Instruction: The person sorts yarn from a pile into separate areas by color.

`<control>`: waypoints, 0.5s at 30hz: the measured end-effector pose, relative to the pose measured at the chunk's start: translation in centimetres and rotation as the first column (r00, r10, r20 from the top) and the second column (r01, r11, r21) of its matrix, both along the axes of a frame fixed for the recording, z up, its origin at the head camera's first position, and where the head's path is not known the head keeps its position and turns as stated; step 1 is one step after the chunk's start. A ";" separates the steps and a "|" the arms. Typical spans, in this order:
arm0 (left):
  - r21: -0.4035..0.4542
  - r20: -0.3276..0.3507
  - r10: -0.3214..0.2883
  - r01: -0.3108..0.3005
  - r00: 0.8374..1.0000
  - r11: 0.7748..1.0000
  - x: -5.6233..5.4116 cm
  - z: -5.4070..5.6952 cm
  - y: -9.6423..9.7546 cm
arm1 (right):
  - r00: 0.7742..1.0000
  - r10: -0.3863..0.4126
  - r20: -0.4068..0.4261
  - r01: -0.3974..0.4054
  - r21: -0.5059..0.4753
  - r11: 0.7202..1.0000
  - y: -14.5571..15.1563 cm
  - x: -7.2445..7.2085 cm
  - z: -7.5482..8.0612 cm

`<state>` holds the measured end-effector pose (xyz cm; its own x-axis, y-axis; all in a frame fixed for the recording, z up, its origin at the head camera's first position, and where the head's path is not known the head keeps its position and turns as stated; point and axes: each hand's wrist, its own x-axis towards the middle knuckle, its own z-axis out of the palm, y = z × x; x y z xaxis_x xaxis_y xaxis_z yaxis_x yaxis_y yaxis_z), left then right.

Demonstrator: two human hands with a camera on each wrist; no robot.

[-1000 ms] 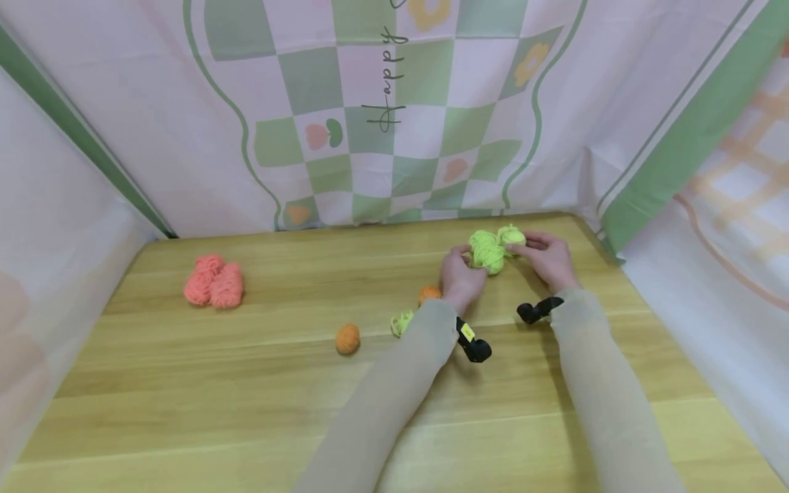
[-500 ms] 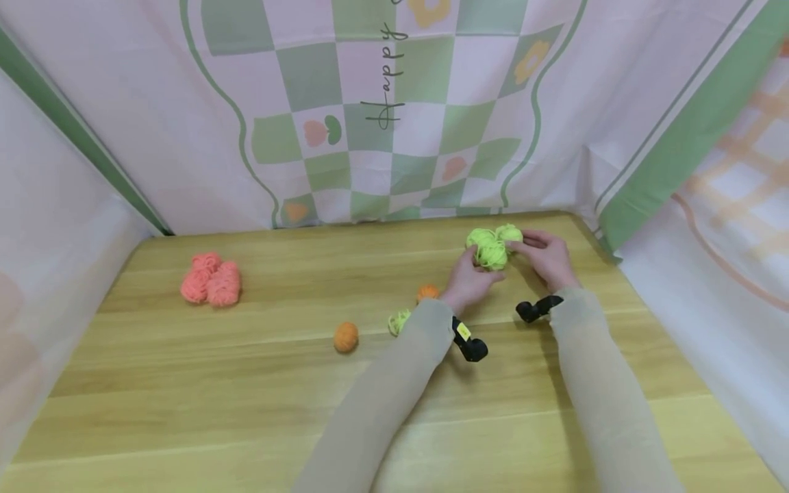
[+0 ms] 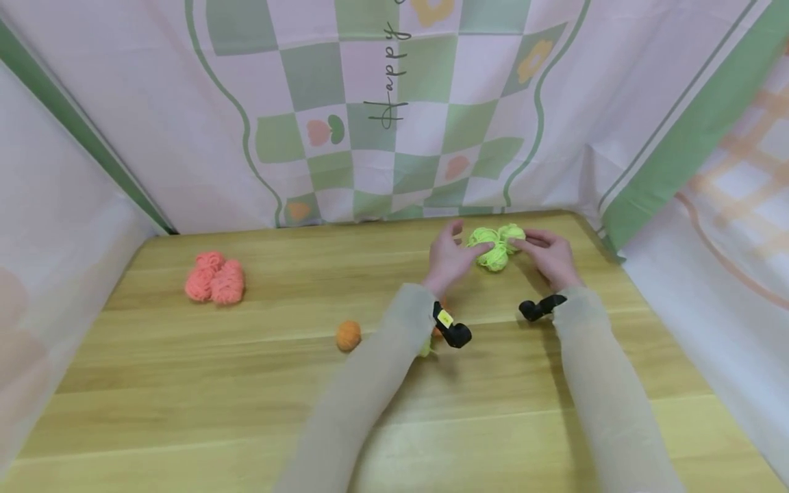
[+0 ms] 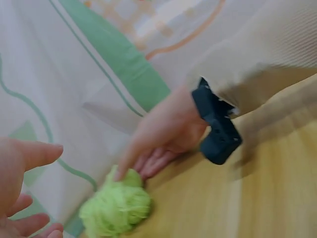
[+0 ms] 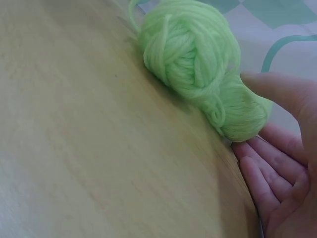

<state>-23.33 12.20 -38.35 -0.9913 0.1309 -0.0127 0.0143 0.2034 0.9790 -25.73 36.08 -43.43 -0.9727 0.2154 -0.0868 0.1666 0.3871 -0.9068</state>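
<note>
Light green yarn balls (image 3: 493, 259) sit bunched together near the back right of the wooden table. My right hand (image 3: 551, 261) pinches the rightmost, smaller ball (image 5: 242, 111) between thumb and fingers; a larger green ball (image 5: 190, 49) lies against it in the right wrist view. To the left of the bunch, my left hand (image 3: 450, 259) has its fingers spread and holds nothing, its thumb overlapping the yarn in the head view. In the left wrist view, a gap shows between that hand's fingers and the green yarn (image 4: 116, 206).
Pink yarn balls (image 3: 216, 281) are grouped at the table's left. An orange yarn ball (image 3: 348, 335) lies near the middle. Under my left wrist, another orange ball (image 3: 437, 332) and some green yarn (image 3: 425, 349) are mostly hidden. A patterned cloth (image 3: 370, 161) hangs along the back edge.
My left hand has let go of the green yarn and drawn back to the left, fingers opening. The green balls have come closer together. My right hand keeps its grip.
</note>
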 end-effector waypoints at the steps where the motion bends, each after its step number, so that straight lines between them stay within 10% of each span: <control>1: 0.010 -0.013 -0.007 0.007 1.000 1.000 0.0 0.3 -0.3 | 1.000 -0.002 0.002 0.002 -0.001 1.000 0.0 0.0 0.0; 15: 0.164 -0.167 -0.115 0.142 0.979 0.976 0.0 2.5 -6.6 | 1.000 0.001 0.016 -0.001 -0.030 1.000 0.0 -0.1 0.0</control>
<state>-23.35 5.64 -35.82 -0.9540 0.2440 0.1745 0.1838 0.0161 0.9828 -25.81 36.09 -43.40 -0.9713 0.2115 -0.1091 0.1813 0.3604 -0.9150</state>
